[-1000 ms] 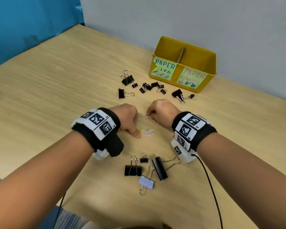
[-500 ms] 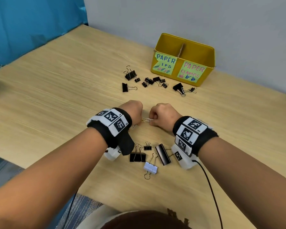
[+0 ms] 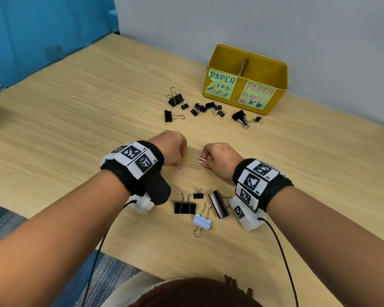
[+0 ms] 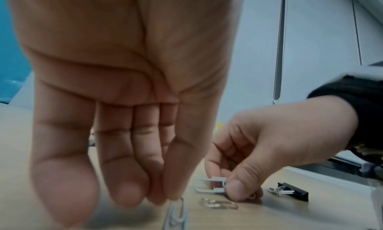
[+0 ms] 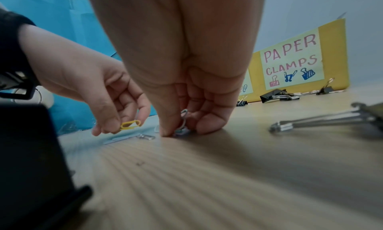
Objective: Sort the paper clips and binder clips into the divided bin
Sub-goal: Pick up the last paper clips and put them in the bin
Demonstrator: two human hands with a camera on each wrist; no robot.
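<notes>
Divided bin (image 3: pixel 275 72) labels read "PAPER CLAMPS" and "PAPER". Left hand (image 3: pixel 172 147) pinches yellow paper clip (image 5: pixel 130 124); right hand (image 3: pixel 221 158) pinches silver paper clip (image 3: pixel 198 159). Binder clips (image 3: pixel 208 107) lie before bin.

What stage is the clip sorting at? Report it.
Done: nothing visibly in the yellow bin; its inside is mostly hidden. In hand: left hand pinches a yellow paper clip, right hand a silver paper clip. Left: two loose paper clips and every binder clip.

My head view is evenly bright and sharp, bending at its edges. Both wrist views look dimmer; the hands (image 4: pixel 116 89) blur close up, and soft shadows pool on the counter (image 5: pixel 228 176).
</notes>
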